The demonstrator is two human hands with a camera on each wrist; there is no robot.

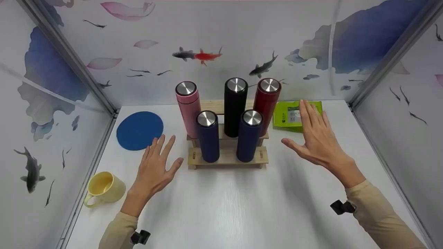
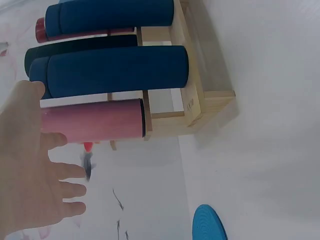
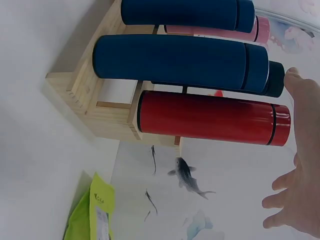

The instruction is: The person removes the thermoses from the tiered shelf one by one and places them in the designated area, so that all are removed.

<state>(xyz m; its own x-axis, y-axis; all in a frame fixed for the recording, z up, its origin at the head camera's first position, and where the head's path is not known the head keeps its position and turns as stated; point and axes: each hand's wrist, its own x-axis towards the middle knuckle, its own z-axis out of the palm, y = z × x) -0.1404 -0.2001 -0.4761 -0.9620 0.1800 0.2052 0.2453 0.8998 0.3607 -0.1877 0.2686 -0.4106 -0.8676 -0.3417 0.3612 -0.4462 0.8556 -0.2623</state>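
A stepped wooden rack (image 1: pixel 228 156) holds several upright thermos bottles with steel-topped lids. On its upper level stand a pink thermos (image 1: pixel 189 112), a black thermos (image 1: pixel 234 110) and a red thermos (image 1: pixel 265 109). Two dark blue ones, a left blue thermos (image 1: pixel 209 143) and a right blue thermos (image 1: pixel 247 143), occupy the lower step. My left hand (image 1: pixel 154 173) hovers left of the rack, fingers straight and spread, holding nothing. To the rack's right, my right hand (image 1: pixel 319 143) is likewise outstretched and holds nothing; its fingertips overlap a green packet (image 1: pixel 282 116) in the head view.
A round blue mat (image 1: pixel 138 130) lies at the back left of the white table (image 1: pixel 225 207). The yellow mug (image 1: pixel 116 189) stands near the left edge, beside my left forearm. Printed panels with fish (image 1: pixel 207 55) enclose the back and both sides.
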